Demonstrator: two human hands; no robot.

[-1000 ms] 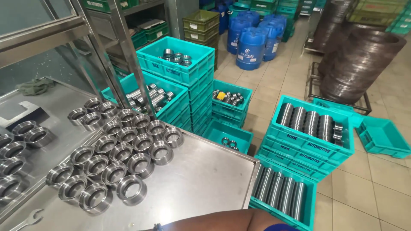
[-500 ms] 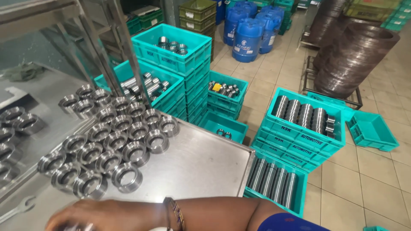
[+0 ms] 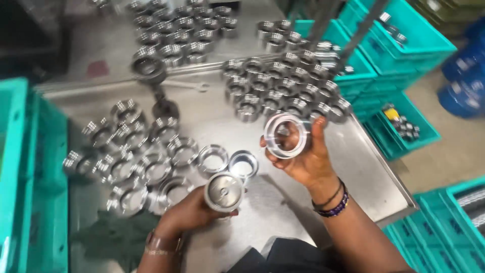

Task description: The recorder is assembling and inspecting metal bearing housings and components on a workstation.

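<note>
My right hand (image 3: 303, 162) holds a shiny metal ring (image 3: 286, 135) up above the steel table (image 3: 369, 172), fingers wrapped around its rim. My left hand (image 3: 189, 212) grips a round metal plug-like cylinder (image 3: 224, 191), its flat face turned toward the camera. Just beyond the cylinder, two loose rings (image 3: 227, 162) lie on the table. A cluster of several rings (image 3: 131, 156) lies to the left of my left hand, and another group of rings (image 3: 283, 88) sits beyond my right hand.
More rings (image 3: 182, 30) cover the back of the table. A teal crate (image 3: 25, 172) stands at the left edge. Stacked teal crates (image 3: 399, 45) with metal parts and blue drums (image 3: 465, 81) stand on the tiled floor to the right.
The view has swung from the floor crates down onto the table. Both my hands have come into view, the right now holding a ring and the left a cylinder.
</note>
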